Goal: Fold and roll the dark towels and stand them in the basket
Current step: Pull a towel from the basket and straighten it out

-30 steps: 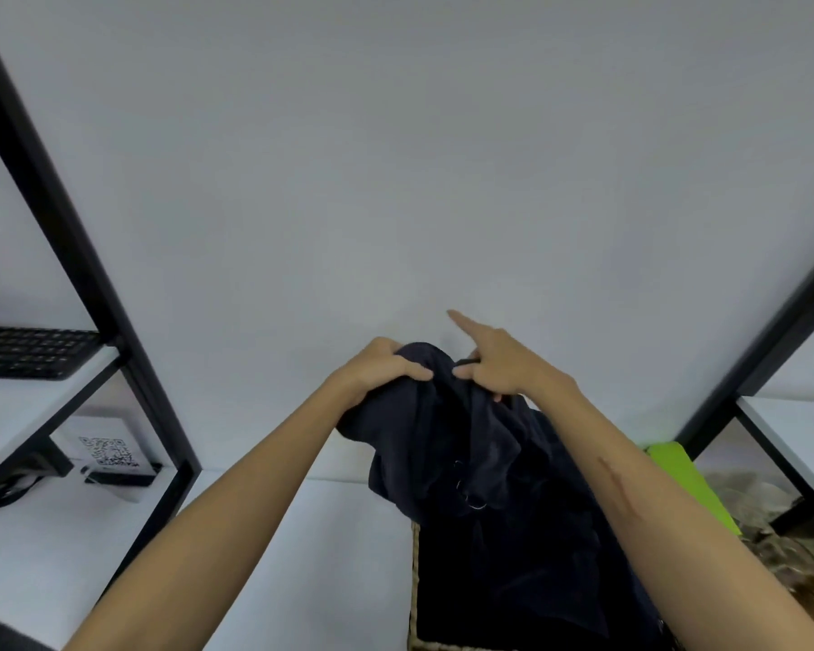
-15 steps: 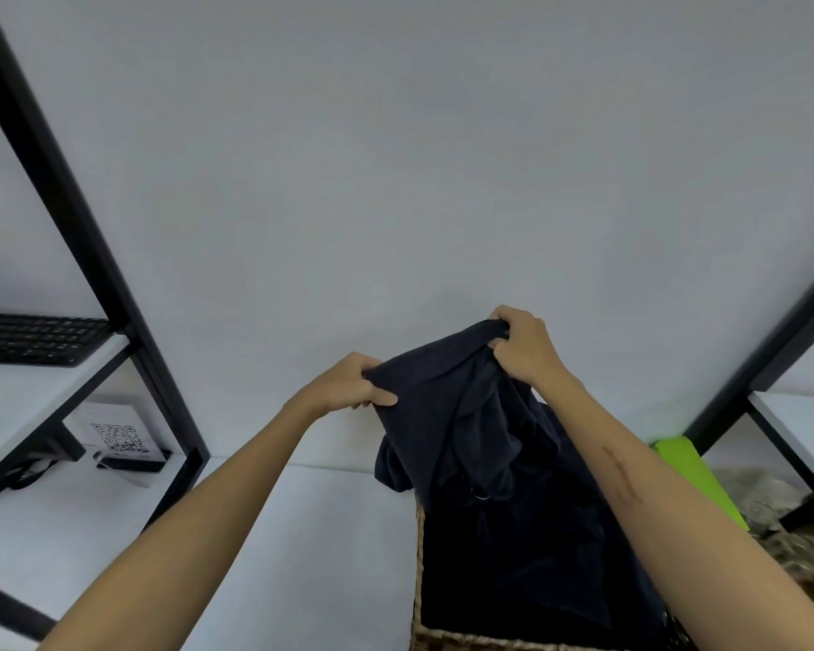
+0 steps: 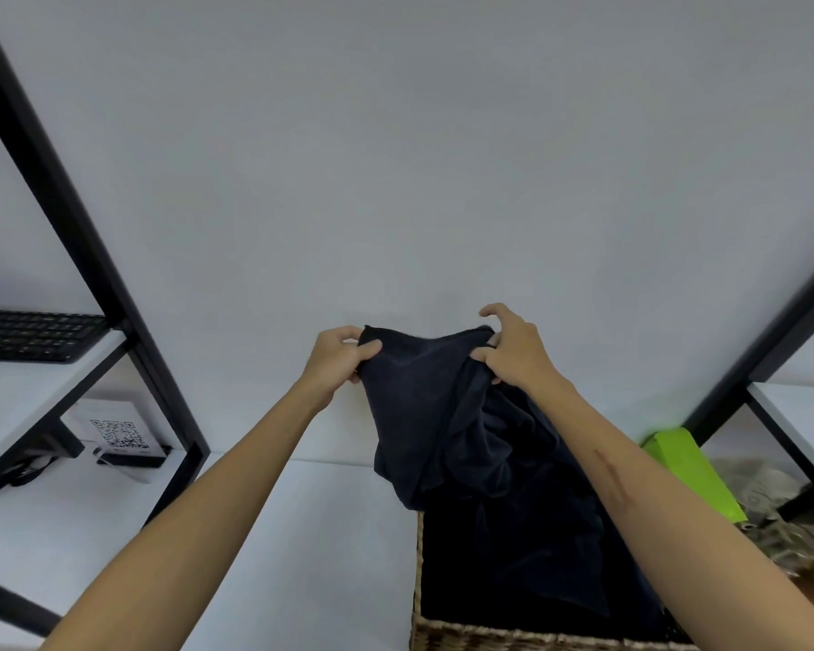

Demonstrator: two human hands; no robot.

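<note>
A plain pale wall (image 3: 395, 157) fills most of the view; below it a white counter (image 3: 301, 533) runs across the lower part; black shelf frames slant up on both sides, the left frame (image 3: 67, 204) beside a white shelf (image 3: 34, 382) that carries a black keyboard (image 3: 29, 333); under that shelf a white card with a QR code (image 3: 118, 434) stands on the counter, propped on a dark base; the right frame (image 3: 771, 331) borders another white shelf (image 3: 804, 411), and below it lies a bright green sheet (image 3: 687, 472) next to some crumpled, blurred clutter (image 3: 771, 500) that cannot be made out.

A woven basket (image 3: 489, 639) sits on the counter at the lower edge of the view, its inside dark and filled with dark cloth; nothing stands between the hands and the basket, though the right forearm crosses over its right side.

A dark towel (image 3: 433, 406) is lifted above the basket, its top edge stretched between the two hands and its lower part hanging down into the basket's opening; the left hand (image 3: 337, 357) pinches the towel's left top corner, thumb on the front of the cloth; the right hand (image 3: 513, 350) takes the right top corner in a curled grip, its upper fingers raised off the cloth; both grips are closed on the towel, level with each other and in front of the wall.
</note>
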